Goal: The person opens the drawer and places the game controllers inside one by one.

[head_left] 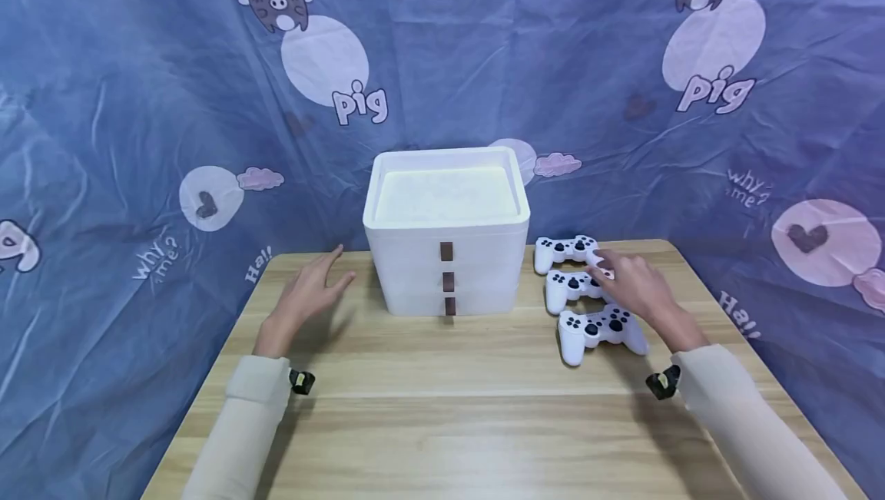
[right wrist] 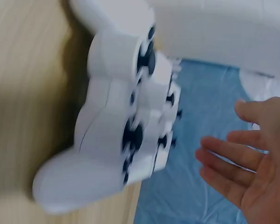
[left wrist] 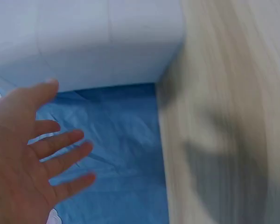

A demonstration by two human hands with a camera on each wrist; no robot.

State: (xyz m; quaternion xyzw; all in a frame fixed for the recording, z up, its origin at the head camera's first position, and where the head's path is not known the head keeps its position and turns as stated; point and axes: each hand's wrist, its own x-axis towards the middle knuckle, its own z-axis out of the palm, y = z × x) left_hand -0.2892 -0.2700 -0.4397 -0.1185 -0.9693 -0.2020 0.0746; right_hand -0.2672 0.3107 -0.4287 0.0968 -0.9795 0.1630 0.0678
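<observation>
Three white game controllers (head_left: 588,331) lie in a column on the right of the table, black sticks facing up. Over the two farther ones hovers my right hand (head_left: 632,281), its fingers loosely extended; in the right wrist view the nearest controller (right wrist: 102,130) fills the middle and nothing is in the fingers (right wrist: 228,170). A white drawer box (head_left: 449,269) with three brown pull tabs stands at the table's back, its shallow top recess bare. Left of that box my left hand (head_left: 307,296) is held with fingers spread, and the left wrist view shows its palm without any object.
The light wooden table (head_left: 429,431) ends against a blue printed cloth (head_left: 442,47) that hangs behind it and along both sides. Each wrist carries a small black camera, one at the left cuff (head_left: 259,377).
</observation>
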